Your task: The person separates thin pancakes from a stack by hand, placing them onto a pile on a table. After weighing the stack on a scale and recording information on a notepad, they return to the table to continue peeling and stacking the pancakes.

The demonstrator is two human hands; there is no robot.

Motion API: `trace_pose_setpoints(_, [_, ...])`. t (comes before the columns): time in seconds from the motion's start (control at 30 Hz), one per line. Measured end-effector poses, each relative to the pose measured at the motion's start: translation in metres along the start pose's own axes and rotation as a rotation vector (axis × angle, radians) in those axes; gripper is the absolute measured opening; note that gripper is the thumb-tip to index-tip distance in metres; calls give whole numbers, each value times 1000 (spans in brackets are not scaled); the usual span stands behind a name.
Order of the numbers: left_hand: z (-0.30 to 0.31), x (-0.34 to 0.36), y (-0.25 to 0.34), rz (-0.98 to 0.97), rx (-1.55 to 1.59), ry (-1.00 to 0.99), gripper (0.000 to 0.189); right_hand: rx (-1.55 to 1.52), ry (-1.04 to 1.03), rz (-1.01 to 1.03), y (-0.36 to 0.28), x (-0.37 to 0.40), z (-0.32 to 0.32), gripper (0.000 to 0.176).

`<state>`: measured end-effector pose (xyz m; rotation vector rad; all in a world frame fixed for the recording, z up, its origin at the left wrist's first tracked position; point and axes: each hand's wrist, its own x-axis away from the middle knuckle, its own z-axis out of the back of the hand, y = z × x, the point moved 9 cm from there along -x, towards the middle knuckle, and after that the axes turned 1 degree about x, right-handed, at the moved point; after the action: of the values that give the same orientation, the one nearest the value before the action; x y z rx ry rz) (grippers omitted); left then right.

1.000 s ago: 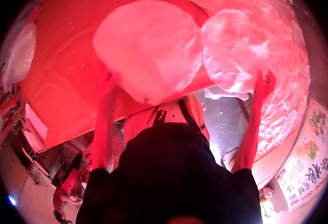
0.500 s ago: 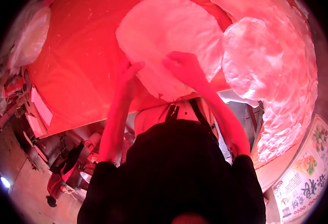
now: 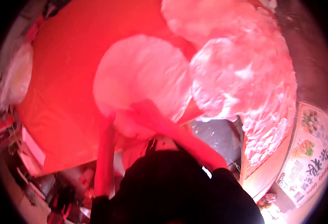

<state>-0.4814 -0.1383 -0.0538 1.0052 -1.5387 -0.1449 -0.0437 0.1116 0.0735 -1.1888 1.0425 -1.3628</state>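
Note:
A large, thin, round pancake (image 3: 145, 71), pale under the red light, lies on the red-covered table (image 3: 67, 93) and reaches its near edge. At the pancake's near left edge is my left hand (image 3: 110, 122), thumb up and fingers closed on the rim; they are partly hidden and blurred. Across the near part of the pancake lies my right hand (image 3: 146, 112), with curled fingers pointing left. What is between them, if anything, is hidden. To the right, another round pancake (image 3: 218, 74) rests on a broad spread of overlapping, wrinkled sheets (image 3: 262, 86).
A printed sign with food pictures and Chinese characters (image 3: 307, 156) stands at the right. Clear plastic wrapping (image 3: 18, 76) hangs at the left table edge. Below it are a white box (image 3: 32, 145) and clutter. A grey floor (image 3: 216, 138) shows between table and sheets.
The view has shifted, so the table and sheets appear further left and the near pancake lower. Both hands have drawn closer to my body, and the right has come nearer the left.

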Motion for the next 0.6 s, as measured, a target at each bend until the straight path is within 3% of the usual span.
trace_pose_setpoints(0.17, [-45,-73,3,-36,37,-124,19,-85,133,-53,-12,-23,49,14])
trace_pose_setpoints(0.4, [-69,-120,1,-15,50,-196,18,-273,332,-231,4,9,268,17])
trace_pose_setpoints(0.43, [-73,-126,1,-9,48,-204,18,147,463,-41,-31,30,311,25])
trace_pose_setpoints(0.47, [-77,-131,1,-2,44,-212,18,-242,525,-114,-6,43,346,23])
trace_pose_setpoints(0.53, [-85,-141,-1,15,37,-227,17,-177,774,6,-21,87,414,30])
trace_pose_setpoints(0.57, [-89,-145,-2,22,32,-230,17,-510,695,-55,-29,83,421,32])
trace_pose_setpoints(0.6, [-92,-148,-2,26,28,-232,17,-422,737,-49,-49,91,429,32])
